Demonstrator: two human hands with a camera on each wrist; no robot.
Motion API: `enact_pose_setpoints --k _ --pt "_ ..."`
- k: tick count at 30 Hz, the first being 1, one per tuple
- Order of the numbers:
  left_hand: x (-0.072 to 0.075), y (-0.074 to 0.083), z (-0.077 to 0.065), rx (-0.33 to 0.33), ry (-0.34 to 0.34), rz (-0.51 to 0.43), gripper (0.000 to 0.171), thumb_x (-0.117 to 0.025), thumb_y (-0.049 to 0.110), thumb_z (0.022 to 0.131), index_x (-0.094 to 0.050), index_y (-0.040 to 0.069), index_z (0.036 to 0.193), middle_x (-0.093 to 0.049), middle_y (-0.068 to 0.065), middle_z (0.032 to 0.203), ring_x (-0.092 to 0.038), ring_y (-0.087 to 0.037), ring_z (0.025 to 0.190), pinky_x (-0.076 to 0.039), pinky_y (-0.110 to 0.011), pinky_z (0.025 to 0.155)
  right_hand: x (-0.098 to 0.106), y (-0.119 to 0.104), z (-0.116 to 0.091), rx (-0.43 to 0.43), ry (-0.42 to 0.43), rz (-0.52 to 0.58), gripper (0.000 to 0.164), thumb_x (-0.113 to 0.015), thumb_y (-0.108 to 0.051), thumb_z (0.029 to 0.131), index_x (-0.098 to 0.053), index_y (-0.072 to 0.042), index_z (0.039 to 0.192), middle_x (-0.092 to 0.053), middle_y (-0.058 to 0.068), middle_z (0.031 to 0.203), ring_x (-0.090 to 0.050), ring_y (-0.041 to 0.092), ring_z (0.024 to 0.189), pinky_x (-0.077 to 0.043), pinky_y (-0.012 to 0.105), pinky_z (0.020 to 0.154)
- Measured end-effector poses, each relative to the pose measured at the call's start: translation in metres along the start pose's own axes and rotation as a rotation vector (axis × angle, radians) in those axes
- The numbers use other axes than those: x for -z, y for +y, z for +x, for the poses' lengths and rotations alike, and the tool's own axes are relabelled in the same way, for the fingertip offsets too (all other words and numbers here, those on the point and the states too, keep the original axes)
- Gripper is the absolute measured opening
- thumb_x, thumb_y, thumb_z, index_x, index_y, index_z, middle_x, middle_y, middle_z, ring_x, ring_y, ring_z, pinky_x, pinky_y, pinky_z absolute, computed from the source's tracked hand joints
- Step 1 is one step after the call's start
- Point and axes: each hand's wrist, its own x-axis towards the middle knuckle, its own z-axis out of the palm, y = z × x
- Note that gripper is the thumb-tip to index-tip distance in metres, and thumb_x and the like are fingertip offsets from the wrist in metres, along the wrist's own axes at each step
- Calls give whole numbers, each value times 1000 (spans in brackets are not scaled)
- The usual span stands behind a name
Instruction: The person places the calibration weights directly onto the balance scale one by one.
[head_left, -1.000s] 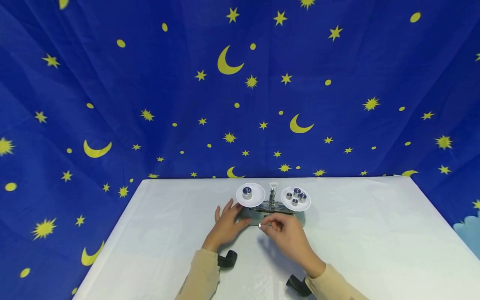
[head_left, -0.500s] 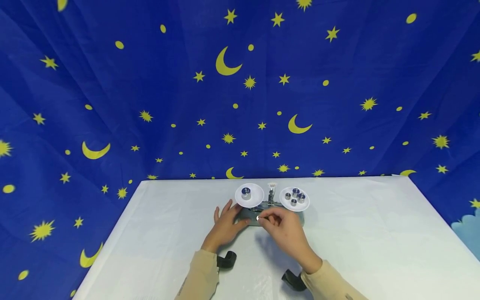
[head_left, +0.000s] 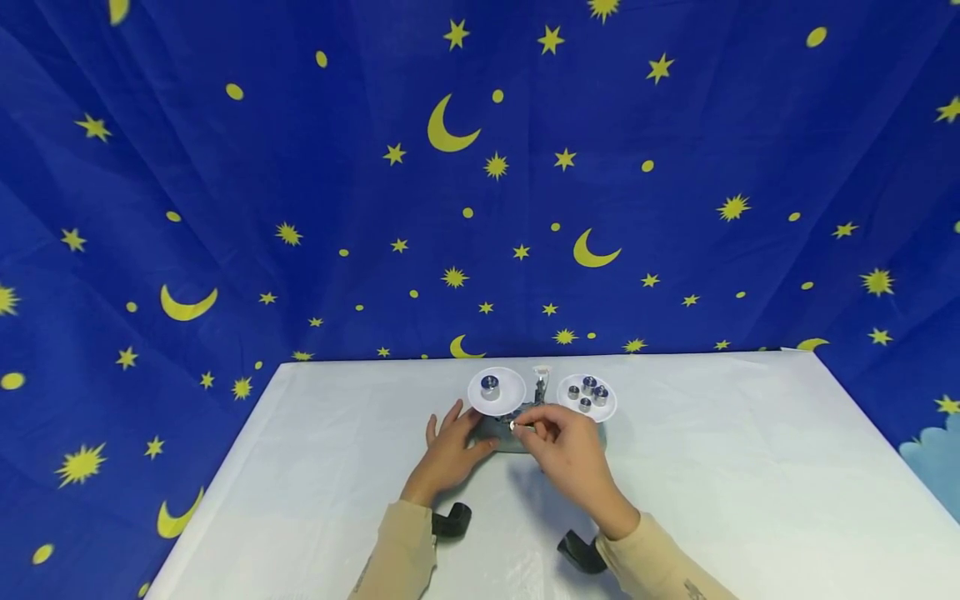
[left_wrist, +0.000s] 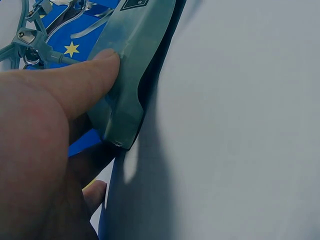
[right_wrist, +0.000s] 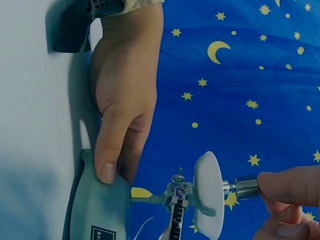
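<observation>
A small balance scale stands on the table, its grey-green base [head_left: 508,442] partly behind my hands. My left hand [head_left: 447,457] grips the base's left end, thumb on the front; the left wrist view shows the thumb on the casing [left_wrist: 137,60]. My right hand [head_left: 573,458] pinches a small metal weight [right_wrist: 247,187] between thumb and forefinger, in front of the beam in the head view. One larger metal weight [head_left: 490,387] sits on the white left pan [head_left: 512,397]. Several metal weights [head_left: 589,385] stand on the right pan [head_left: 608,408].
A white cloth covers the table [head_left: 750,467]. Behind it hangs a blue curtain [head_left: 360,200] with yellow stars and moons. A black device is worn at each wrist, one on the left [head_left: 452,520] and one on the right [head_left: 581,552].
My right hand has risen and moved slightly left, carrying the pinched weight toward the left pan. My left hand keeps its grip on the base. The head view has shifted slightly.
</observation>
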Motion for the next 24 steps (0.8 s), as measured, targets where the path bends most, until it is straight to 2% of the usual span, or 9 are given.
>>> enact_pose_setpoints --k 13,24 --pt "1 1 0 -11 6 -2 64 -64 40 97 -49 6 148 -50 -12 151 -25 -44 148 1 -72 113 -4 -4 9 -64 -5 34 3 -78 -7 83 -77 -7 87 -50 -5 61 -45 10 54 -34 20 48" --pt "1 0 0 -11 0 -2 63 -64 38 97 -48 6 149 -49 -12 152 -24 -43 148 0 -71 114 -14 -7 15 -35 47 82 5 -79 -4 82 -77 -7 86 -50 -4 63 -45 9 56 -33 19 49"
